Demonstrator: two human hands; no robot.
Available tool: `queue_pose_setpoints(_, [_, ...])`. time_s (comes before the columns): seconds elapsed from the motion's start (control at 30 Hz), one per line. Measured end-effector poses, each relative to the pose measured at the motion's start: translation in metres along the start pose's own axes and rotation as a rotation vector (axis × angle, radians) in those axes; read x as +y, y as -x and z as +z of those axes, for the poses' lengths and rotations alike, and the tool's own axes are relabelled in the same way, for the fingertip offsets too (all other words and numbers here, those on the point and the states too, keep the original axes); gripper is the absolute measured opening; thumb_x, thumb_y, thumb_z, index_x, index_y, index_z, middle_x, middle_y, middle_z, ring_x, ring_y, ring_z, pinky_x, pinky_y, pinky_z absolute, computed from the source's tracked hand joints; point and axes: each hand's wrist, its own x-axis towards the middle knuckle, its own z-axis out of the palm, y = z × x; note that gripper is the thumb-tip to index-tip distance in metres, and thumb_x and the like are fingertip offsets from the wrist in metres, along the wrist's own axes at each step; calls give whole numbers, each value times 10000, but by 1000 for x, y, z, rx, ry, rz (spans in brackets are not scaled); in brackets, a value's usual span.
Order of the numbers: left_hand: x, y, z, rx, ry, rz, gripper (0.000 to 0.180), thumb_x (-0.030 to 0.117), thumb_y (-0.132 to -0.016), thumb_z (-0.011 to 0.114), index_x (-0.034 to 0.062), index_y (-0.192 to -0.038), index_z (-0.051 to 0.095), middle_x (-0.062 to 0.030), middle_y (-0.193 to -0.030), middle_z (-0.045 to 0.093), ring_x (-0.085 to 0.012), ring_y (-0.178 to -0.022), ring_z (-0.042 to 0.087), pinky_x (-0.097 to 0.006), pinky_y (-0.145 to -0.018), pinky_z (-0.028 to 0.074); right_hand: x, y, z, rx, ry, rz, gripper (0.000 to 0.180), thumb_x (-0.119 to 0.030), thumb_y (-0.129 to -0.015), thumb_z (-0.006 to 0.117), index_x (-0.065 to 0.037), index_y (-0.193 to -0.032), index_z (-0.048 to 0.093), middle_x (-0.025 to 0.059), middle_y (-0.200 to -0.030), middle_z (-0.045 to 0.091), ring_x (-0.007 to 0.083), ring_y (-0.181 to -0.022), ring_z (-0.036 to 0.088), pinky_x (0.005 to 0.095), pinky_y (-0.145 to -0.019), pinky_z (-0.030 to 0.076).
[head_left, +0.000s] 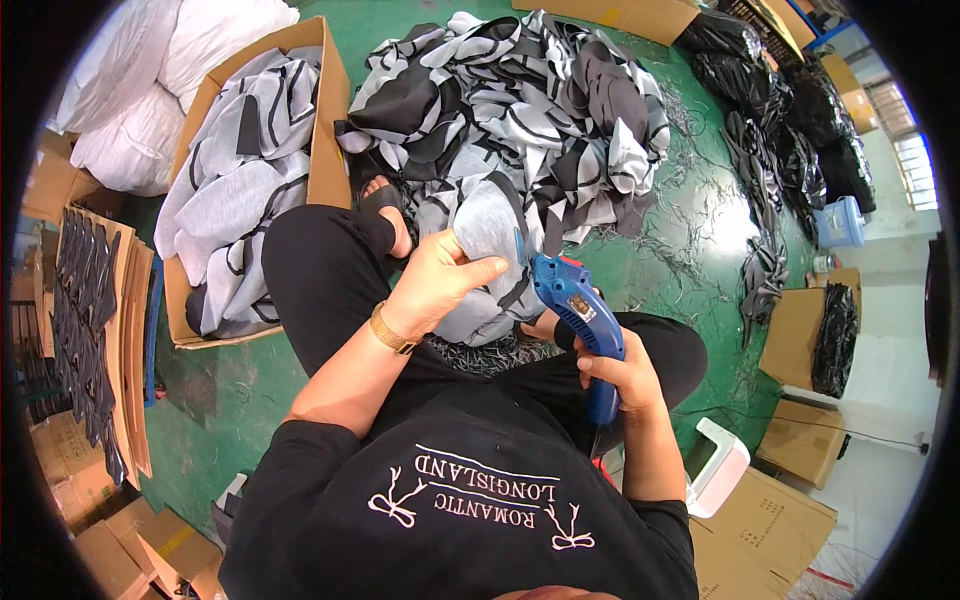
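Observation:
Between the thumb and fingers of my left hand is a grey fabric piece with a black edge, held up over my lap. My right hand is wrapped round the handle of a blue electric fabric cutter. The cutter's head meets the black edge of the fabric piece, just right of my left fingertips. Whether its blade is in the cloth, I cannot tell. Beyond my feet spreads a large heap of grey and black fabric pieces.
To the left, a cardboard box holds more grey and black pieces. White sacks stand behind it. Thin fabric trimmings litter the green floor. Black plastic bags line the right side, with cartons and a white plastic stool nearer.

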Motion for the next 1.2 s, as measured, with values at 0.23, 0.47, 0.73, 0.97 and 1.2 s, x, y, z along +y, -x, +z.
queue_pose_setpoints(0.23, [-8,0,3,-108,52,-28,381,-12,-820,652,9,-1185,548,-28,-1067,634,-100,-946,595,-263,-831,472,-9,-13,0,49,13,-204,307,-125,-673,686,29,-914,574,55,-714,555,143,-571,547,260,-530,449])
queue_pose_setpoints(0.47, [-24,8,21,-266,107,-76,551,-29,-822,640,46,-1315,407,-39,-1202,570,-126,-1084,553,-301,-917,451,-30,-50,14,106,88,-326,379,-129,-697,777,-11,-986,563,33,-791,569,106,-639,553,246,-592,461])
queue_pose_setpoints(0.73, [-14,2,38,-154,306,-100,306,71,-872,632,25,-1166,565,-34,-1129,617,-121,-1028,578,-281,-880,460,-21,-53,24,120,129,-319,359,-71,-677,774,-16,-967,569,8,-813,586,81,-687,542,236,-625,460])
queue_pose_setpoints(0.97, [-8,-16,21,-70,329,-9,315,92,-861,644,30,-1164,580,-29,-1121,625,-125,-1022,575,-294,-918,428,-12,-31,4,-79,-264,-196,402,-200,-663,704,24,-946,527,60,-669,510,157,-595,514,281,-572,436])
queue_pose_setpoints(1.2, [7,-22,11,-119,469,-46,296,44,-867,623,27,-1157,567,-43,-1040,647,-132,-922,626,-283,-830,499,29,-18,-29,-276,-231,-47,350,-168,-573,718,11,-817,542,91,-604,515,196,-506,520,285,-481,432])
